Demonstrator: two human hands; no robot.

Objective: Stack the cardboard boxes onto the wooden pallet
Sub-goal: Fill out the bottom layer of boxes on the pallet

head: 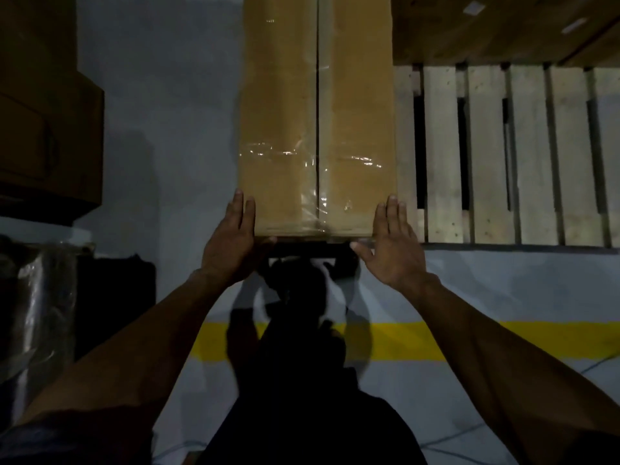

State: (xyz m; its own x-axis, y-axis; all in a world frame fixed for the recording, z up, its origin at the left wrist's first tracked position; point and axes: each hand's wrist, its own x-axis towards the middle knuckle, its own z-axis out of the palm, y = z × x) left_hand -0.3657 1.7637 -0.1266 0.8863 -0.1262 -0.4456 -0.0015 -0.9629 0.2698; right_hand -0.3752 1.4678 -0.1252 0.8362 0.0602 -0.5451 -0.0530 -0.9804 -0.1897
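My left hand (231, 236) and right hand (391, 243) lie flat, released, against the near corners of the box (317, 129). It overlaps the pallet's (486, 156) left edge; another box (503, 25) sits at the far side; most slats look bare.

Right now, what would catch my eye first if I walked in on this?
A long cardboard box sealed with clear tape fills the middle, with the left hand and right hand flat against its near corners. To its right lies a slatted wooden pallet with another box at its far end. A yellow line crosses the grey floor.
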